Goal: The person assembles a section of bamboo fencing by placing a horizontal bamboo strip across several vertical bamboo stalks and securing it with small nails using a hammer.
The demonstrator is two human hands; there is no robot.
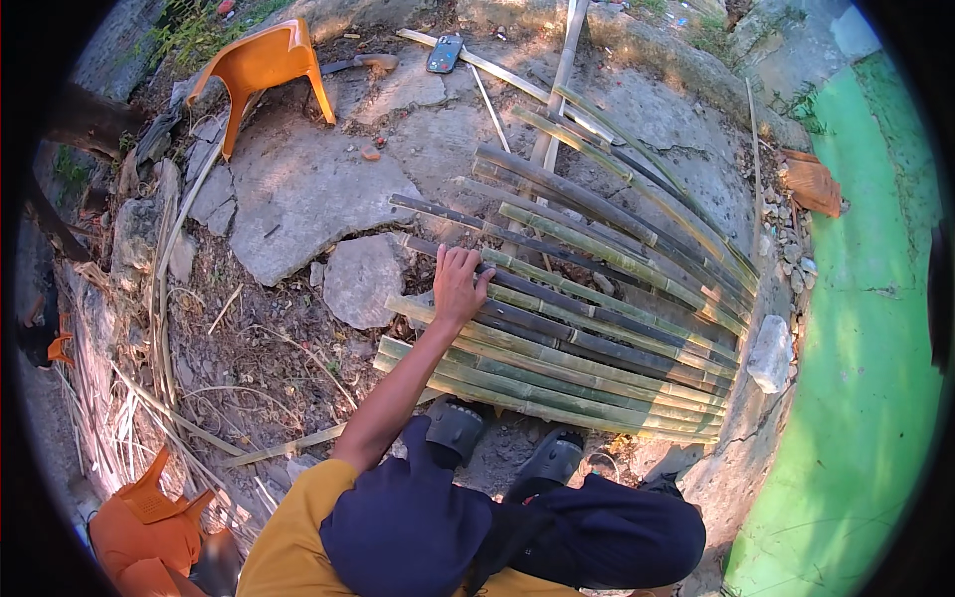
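Split bamboo poles [597, 261], green and dark, lie side by side in a fan in front of me, their ends closest together at the right. My left hand [460, 286] reaches over the left part of the fan, its fingers curled round the end of a dark bamboo pole [532, 281]. Nearer to my feet, several paler green poles [557, 383] rest close against each other. My right hand does not show.
An orange plastic chair [269, 70] stands at the far left, beside a knife [360, 63] and a phone [445, 54]. Flat stone slabs [318, 204] cover the ground. A white stone block [770, 354] sits by the poles' right ends, near a green surface [856, 398]. Another orange chair [139, 532] is at lower left.
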